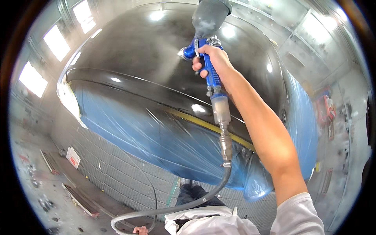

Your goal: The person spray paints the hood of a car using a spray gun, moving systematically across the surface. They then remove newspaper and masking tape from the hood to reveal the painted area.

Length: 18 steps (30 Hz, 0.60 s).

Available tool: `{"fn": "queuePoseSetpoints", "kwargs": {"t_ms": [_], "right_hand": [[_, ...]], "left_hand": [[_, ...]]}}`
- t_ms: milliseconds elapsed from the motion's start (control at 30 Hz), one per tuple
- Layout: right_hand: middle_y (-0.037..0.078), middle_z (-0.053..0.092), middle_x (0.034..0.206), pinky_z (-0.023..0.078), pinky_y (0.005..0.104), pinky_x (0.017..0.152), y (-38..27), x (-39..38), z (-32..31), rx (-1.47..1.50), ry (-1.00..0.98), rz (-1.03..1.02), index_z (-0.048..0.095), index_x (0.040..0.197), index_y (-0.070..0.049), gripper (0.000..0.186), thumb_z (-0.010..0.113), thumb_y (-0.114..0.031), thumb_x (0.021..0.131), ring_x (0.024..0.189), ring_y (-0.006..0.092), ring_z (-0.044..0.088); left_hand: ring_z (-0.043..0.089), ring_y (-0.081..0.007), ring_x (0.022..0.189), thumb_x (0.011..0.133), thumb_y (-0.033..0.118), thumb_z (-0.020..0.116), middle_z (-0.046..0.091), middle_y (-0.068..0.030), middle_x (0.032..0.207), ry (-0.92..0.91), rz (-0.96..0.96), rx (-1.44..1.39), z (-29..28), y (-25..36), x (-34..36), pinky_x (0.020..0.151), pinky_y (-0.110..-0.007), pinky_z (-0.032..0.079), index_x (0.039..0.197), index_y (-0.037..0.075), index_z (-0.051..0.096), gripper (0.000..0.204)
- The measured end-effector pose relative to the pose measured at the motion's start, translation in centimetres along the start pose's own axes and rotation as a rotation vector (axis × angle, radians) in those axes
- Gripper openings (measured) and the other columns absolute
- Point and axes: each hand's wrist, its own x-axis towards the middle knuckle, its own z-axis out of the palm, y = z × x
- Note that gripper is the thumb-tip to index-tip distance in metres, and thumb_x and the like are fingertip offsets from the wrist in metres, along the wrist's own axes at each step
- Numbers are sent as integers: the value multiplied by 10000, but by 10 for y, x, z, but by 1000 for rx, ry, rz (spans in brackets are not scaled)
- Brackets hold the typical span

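Note:
My right hand grips a blue spray gun with a grey cup on top, tilted over a dark glossy body panel. Pale mist spreads left from its nozzle. Under the handle, a clear filter and metal fittings lead into a grey hose. My left hand is low at the bottom edge, its fingers curled on the hose, partly out of view. Blue plastic sheeting and yellow tape cover the area below the panel.
A grated floor runs beneath me and the sheeted edge. Low rails and a white card lie at the lower left. Bright windows line the left wall; red items stand along the right wall.

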Motion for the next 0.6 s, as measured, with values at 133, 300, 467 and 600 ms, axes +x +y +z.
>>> {"fn": "queuePoseSetpoints", "kwargs": {"t_ms": [133,300,467,600], "right_hand": [[81,547,690,388,267,376,6,-29,-38,-111,158,44,517,862,-5,126,543,-128,848,535,142,544],[80,562,729,371,235,364,5,-82,-93,-153,299,70,501,921,-17,171,557,-160,847,574,133,544],[63,563,723,359,228,360,5,-139,-167,-135,443,65,501,890,-46,144,547,-178,854,572,120,532],[58,563,717,359,233,362,4,-181,-209,-110,568,55,503,886,-56,133,549,-175,846,563,122,531]], "left_hand": [[442,-105,644,835,-76,613,437,24,668,-142,85,-16,-10,-13,14,601,-274,394,680,112,431,304],[394,-99,620,857,-61,581,406,30,656,-217,56,114,7,9,14,595,-267,364,671,110,426,296],[384,-94,637,850,-48,576,410,32,662,-339,80,228,31,22,23,629,-270,362,672,111,433,279],[376,-86,634,829,-36,600,421,41,672,-383,37,267,51,37,22,626,-266,355,667,112,440,271]]}}
